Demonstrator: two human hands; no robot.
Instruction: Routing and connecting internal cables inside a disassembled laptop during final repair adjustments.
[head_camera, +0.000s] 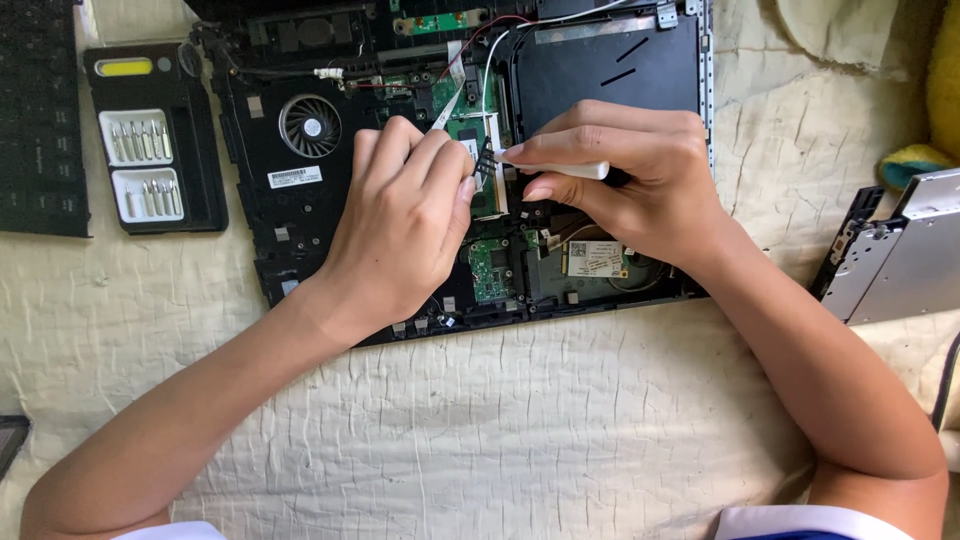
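The laptop (300, 200) lies opened on the quilted cloth (550, 420), keyboard (40, 120) and optical drive (900, 260) already out beside it; fan (310, 125), green board (490, 270) and cables still sit inside; the left hand (400, 220) rests knuckles-up on the board, fingers curled together at a small black part (487, 160); the right hand (630, 170) pinches a white tool (560, 168), tip just beside that part; a bit case (150, 140) lies nearby.
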